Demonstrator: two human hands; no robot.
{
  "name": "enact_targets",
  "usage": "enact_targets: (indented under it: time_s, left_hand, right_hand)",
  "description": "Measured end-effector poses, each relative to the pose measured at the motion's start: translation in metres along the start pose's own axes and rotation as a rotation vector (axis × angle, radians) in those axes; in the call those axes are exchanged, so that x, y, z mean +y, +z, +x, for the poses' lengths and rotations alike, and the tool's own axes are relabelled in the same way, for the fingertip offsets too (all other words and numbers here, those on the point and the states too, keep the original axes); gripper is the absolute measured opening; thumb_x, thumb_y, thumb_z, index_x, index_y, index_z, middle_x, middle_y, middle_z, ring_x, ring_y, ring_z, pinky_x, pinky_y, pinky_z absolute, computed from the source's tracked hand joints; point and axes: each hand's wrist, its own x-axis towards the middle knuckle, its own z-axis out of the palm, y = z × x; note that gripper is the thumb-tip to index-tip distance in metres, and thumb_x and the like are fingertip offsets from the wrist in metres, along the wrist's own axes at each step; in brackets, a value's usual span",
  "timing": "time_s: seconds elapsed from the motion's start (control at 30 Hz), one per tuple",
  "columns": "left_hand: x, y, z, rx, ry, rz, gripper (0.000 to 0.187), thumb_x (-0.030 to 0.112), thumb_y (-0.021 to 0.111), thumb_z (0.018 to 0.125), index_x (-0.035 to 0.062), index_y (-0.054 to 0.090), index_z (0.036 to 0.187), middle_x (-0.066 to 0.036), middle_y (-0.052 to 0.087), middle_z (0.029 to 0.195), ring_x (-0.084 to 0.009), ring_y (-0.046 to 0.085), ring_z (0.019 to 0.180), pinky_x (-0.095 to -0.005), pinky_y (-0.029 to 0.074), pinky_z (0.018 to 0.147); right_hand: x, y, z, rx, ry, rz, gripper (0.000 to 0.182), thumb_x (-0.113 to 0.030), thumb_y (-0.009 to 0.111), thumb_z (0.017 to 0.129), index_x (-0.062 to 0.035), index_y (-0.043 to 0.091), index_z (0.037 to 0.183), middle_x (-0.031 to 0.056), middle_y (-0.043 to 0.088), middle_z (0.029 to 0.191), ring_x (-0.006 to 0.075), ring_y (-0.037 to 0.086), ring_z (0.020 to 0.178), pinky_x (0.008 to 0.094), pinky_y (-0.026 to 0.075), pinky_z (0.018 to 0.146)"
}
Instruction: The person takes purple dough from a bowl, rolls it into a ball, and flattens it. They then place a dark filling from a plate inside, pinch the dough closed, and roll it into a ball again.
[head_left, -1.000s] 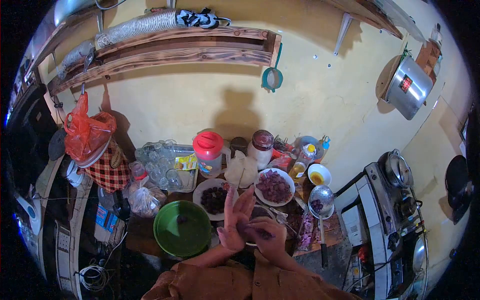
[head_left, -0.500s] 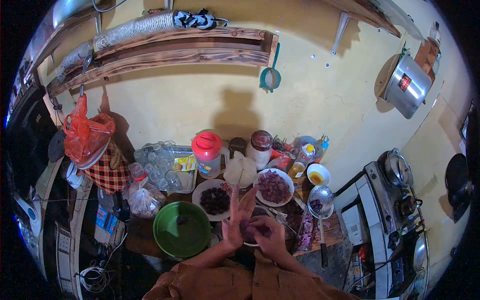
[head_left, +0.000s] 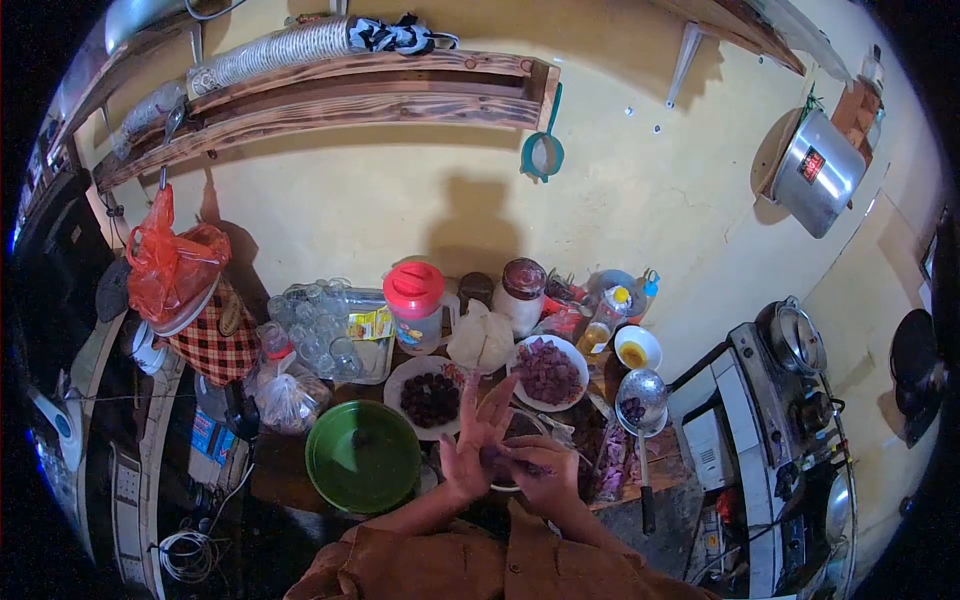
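My left hand [head_left: 474, 450] is held palm up with its fingers spread. A small purple lump of dough [head_left: 490, 458] rests against its palm. The fingers of my right hand [head_left: 545, 474] are pinched on this lump, which they partly hide. Under both hands, a bowl [head_left: 522, 425] shows only in part. Behind my left hand stands a floral plate [head_left: 397, 377] with several dark round balls [head_left: 430, 400]. Farther right, a white plate [head_left: 583, 388] carries purple cubes [head_left: 548, 373].
A green basin [head_left: 318, 487] stands at left. At right, a long-handled skimmer [head_left: 643, 385] with purple bits rests on a bowl, beside purple peelings [head_left: 612, 465]. Behind are a red-lidded pitcher [head_left: 415, 320], a jar [head_left: 522, 305], an oil bottle [head_left: 603, 325] and a glass tray [head_left: 370, 375].
My right hand has shifted slightly over the lump on the left palm. My left fingers are spread a little wider. The plates and basin have not moved.
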Motion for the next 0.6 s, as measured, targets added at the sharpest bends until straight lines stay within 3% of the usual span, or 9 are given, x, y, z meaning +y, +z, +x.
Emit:
enact_targets:
  time_s: [0.1, 0.4, 0.5, 0.6]
  left_hand:
    - [-0.003, -0.003, 0.002, 0.033, 0.031, -0.048, 0.104, 0.078, 0.038, 0.074, 0.0136, 0.0, 0.147, -0.024, 0.016, 0.148, -0.0331, 0.013, 0.139, -0.043, 0.015, 0.111]
    - [-0.008, -0.01, 0.001, 0.078, 0.012, -0.027, 0.098, 0.076, 0.034, 0.077, 0.014, 0.004, 0.147, -0.023, 0.019, 0.148, -0.0325, 0.015, 0.139, -0.0444, 0.017, 0.11]
    - [-0.008, -0.011, 0.001, 0.119, -0.005, -0.009, 0.097, 0.077, 0.032, 0.077, 0.0145, 0.006, 0.147, -0.022, 0.021, 0.147, -0.0325, 0.017, 0.139, -0.0465, 0.016, 0.109]
    - [-0.008, -0.007, -0.001, 0.116, -0.015, 0.007, 0.096, 0.077, 0.031, 0.078, 0.015, 0.008, 0.147, -0.022, 0.023, 0.147, -0.0325, 0.018, 0.138, -0.0486, 0.014, 0.109]
  right_hand:
    - [-0.001, 0.002, 0.0, -0.007, 0.087, -0.002, 0.021, 0.002, 0.071, 0.068, -0.0035, 0.071, 0.088, 0.0133, 0.068, 0.089, 0.022, 0.068, 0.076, 0.0299, 0.054, 0.066]
    - [0.001, 0.008, 0.001, 0.064, -0.084, -0.146, 0.022, 0.001, 0.071, 0.068, -0.0039, 0.071, 0.089, 0.0124, 0.068, 0.09, 0.0221, 0.068, 0.075, 0.0292, 0.054, 0.065]
    - [0.002, 0.01, -0.002, 0.076, 0.023, -0.09, 0.022, 0.001, 0.072, 0.067, -0.0042, 0.071, 0.089, 0.0124, 0.068, 0.089, 0.0218, 0.068, 0.074, 0.0292, 0.054, 0.065]
    - [0.005, 0.01, -0.008, 0.05, -0.013, -0.068, 0.023, 0.0, 0.072, 0.067, -0.0042, 0.071, 0.09, 0.0127, 0.068, 0.089, 0.0223, 0.067, 0.075, 0.0294, 0.053, 0.064]
